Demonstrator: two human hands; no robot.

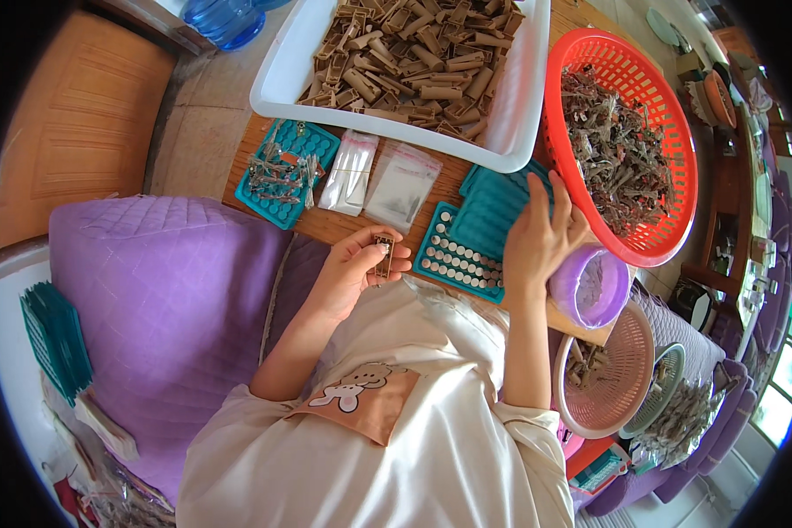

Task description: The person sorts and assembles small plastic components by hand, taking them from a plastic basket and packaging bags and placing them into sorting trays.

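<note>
My left hand point(357, 271) pinches a small brown plastic casing point(384, 250) between thumb and fingers, close in front of my shirt. Something small and light lies at its upper end, too small to name. My right hand point(546, 236) is held over the right side of a teal tray point(431, 231), fingers stretched and apart, with nothing seen in them. Rows of round whitish pieces point(453, 260) sit in that tray. Beyond them a second teal tray point(493, 207) partly overlaps it. Whether my right fingertips touch it, I cannot tell.
A white bin point(268, 92) of brown casings stands at the back. Right of it is a red basket point(688, 176) of tangled wired parts. A purple bowl point(620, 286) sits at the table's right corner. Left lie clear bags point(350, 172) and a teal tray point(321, 141) with wired parts.
</note>
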